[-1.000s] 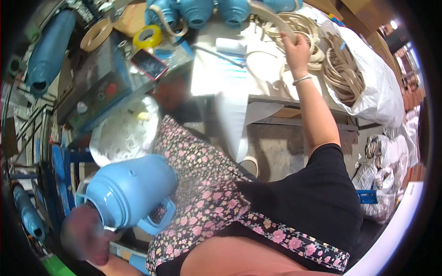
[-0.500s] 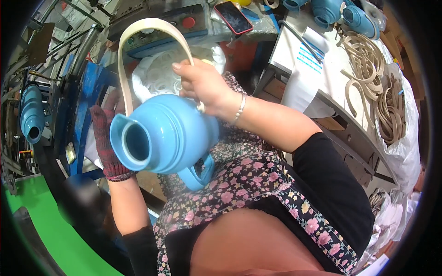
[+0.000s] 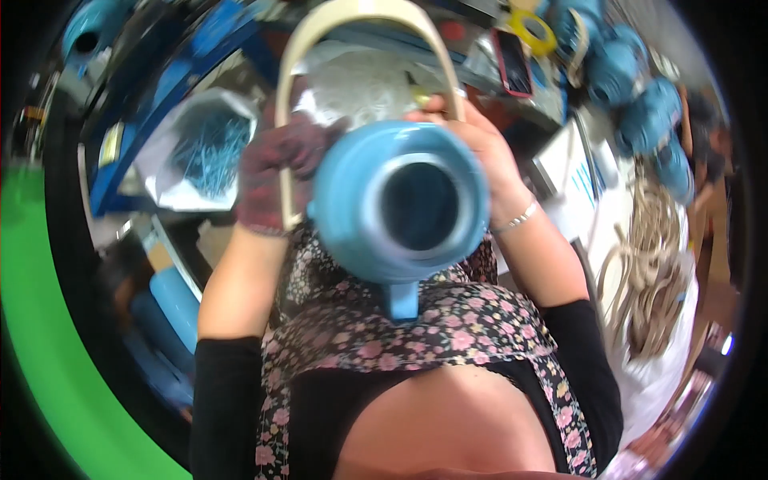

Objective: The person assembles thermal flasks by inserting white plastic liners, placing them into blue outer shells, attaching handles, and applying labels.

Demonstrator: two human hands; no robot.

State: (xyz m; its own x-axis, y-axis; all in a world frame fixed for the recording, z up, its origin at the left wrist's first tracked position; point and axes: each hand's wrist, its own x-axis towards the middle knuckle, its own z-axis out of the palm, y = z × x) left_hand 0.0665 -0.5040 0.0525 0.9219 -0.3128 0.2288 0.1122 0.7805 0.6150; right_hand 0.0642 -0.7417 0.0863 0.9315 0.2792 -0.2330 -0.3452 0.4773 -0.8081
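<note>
The green floor (image 3: 40,336) curves down the left edge. At the right, a counter (image 3: 596,208) under a pale cover carries a heap of cream loop handles (image 3: 652,264), and further off a row of blue jugs (image 3: 632,88) like the one in hand; what is inside them cannot be made out. A dark phone (image 3: 514,62) and a yellow tape roll (image 3: 532,28) lie at the far end of that counter. To the left, a blue rack (image 3: 152,120) holds a clear bag (image 3: 204,148) filled with thin blue strips.

In the middle, close to the camera and over the person's floral apron (image 3: 416,328), is the blue plastic jug (image 3: 400,210). Its round mouth faces the camera and the inside looks dark and empty. A short spout or lug points down toward the apron.

A cream arched handle (image 3: 360,16) rises from the jug's sides toward the far edge. The left hand (image 3: 276,180), in a dark reddish glove, has its fingers closed around the left leg of this handle where it meets the jug. The right hand (image 3: 484,156), bare with a metal bracelet at the wrist, wraps its fingers over the jug's upper right side at the handle's right leg.
</note>
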